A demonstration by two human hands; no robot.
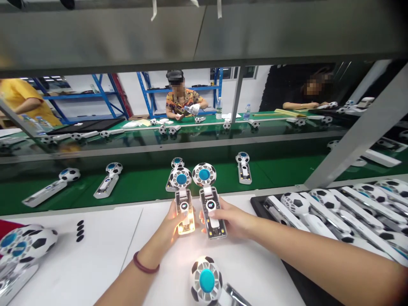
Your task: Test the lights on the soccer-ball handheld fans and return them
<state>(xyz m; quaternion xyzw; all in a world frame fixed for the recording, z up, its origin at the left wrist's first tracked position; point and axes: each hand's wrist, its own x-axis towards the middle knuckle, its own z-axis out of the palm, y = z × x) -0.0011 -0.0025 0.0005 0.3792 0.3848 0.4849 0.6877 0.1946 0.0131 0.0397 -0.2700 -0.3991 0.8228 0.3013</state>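
Note:
My left hand is closed around a handheld fan with a black-and-white football-patterned head and a blue centre. Its round display is lit, and warm yellow light glows at the lower end of its clear body. Beside it, my right hand grips a second handheld fan of the same kind, also with a lit display; my thumb lies on its front. Both are held upright, side by side, above the white worktop. Below them on the worktop lies another football-headed fan, partly cut off by the frame.
Several fans lie on the green conveyor belt ahead. A black tray full of fans stands at right. More fans and black oval pieces are at left. A metal post slants at right. Co-workers sit across the line.

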